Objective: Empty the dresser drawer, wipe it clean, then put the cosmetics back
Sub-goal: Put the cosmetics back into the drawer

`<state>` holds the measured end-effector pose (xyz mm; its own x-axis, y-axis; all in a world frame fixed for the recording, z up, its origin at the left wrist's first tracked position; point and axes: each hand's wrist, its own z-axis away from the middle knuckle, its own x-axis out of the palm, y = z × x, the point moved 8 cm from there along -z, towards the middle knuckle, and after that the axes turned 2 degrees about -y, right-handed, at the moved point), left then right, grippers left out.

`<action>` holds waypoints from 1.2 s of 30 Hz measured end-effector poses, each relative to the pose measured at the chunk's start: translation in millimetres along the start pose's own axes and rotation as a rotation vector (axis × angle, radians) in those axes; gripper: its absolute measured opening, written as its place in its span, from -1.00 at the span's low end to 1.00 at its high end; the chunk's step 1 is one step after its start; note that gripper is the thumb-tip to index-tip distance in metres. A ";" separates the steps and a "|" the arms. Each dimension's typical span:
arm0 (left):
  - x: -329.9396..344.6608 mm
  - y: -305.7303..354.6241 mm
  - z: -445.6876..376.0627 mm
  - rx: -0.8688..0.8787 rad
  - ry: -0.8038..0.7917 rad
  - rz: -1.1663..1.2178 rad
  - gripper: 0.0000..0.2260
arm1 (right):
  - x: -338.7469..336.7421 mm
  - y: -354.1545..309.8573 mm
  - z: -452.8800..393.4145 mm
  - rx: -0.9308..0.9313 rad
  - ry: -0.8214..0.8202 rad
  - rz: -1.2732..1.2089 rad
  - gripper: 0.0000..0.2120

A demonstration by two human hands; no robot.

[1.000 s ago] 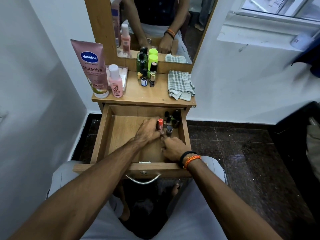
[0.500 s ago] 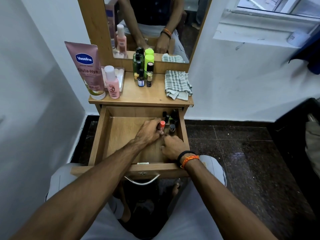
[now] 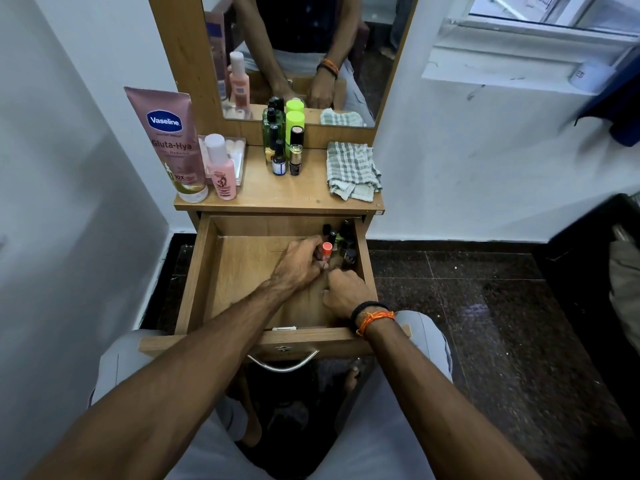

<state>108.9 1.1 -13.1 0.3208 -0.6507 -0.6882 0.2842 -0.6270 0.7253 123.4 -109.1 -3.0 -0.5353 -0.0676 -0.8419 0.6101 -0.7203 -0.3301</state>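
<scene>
The wooden drawer (image 3: pixel 204 271) is pulled out below the dresser top. Several small dark bottles (image 3: pixel 343 237) stand in its far right corner. My left hand (image 3: pixel 298 265) reaches into that corner and its fingers close around a small bottle with an orange-red cap (image 3: pixel 326 249). My right hand (image 3: pixel 343 289) rests curled on the drawer floor just in front of the bottles; its fingertips are hidden, so I cannot tell whether it holds anything. A checked cloth (image 3: pixel 353 171) lies crumpled on the dresser top at the right.
On the dresser top (image 3: pixel 277 195) stand a pink Vaseline tube (image 3: pixel 169 143), a pink bottle (image 3: pixel 220 168), a clear box (image 3: pixel 235 157), and green and dark bottles (image 3: pixel 284 136). A mirror (image 3: pixel 304 53) rises behind. White walls flank the dresser; my knees sit under the drawer front.
My left hand has shifted the orange-capped bottle slightly back toward the corner group. My right hand stays curled on the drawer floor.
</scene>
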 end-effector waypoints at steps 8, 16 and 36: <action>2.4 0.6 -1.9 -0.009 0.007 0.025 -0.91 | 0.2 2.1 6.5 -0.004 -0.033 -0.021 -0.77; 3.3 0.1 -2.5 -0.010 0.005 0.064 -0.91 | -10.6 7.6 21.7 -0.021 0.022 0.024 -0.77; 13.0 7.6 -7.5 -0.008 0.019 0.047 -0.92 | -51.7 41.1 47.6 -0.022 0.517 -0.271 -0.85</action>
<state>122.0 -9.0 -16.4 0.3515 -0.6711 -0.6527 0.2754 -0.5922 0.7572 148.3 -168.1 47.2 -0.3231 0.4668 -0.8232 0.5057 -0.6501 -0.5671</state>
